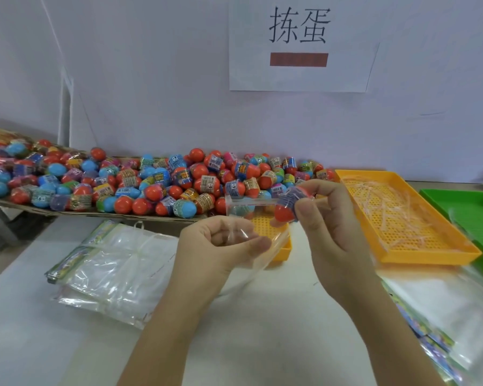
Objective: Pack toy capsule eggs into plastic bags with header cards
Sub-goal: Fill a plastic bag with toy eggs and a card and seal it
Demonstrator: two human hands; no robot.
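Above the middle of the white table (262, 344), the right hand (326, 232) pinches a red egg (286, 207) in its fingers, right at the mouth of a clear bag (251, 215) gripped by the left hand (215, 246), with the big egg pile (151, 182) along the back edge.

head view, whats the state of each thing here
left hand: pinching a clear bag open
right hand: holding a red egg at the bag's mouth
egg pile: loose, heaped on cardboard
bag stack: flat, empty
orange tray: holds plastic strips
green tray: contents unclear
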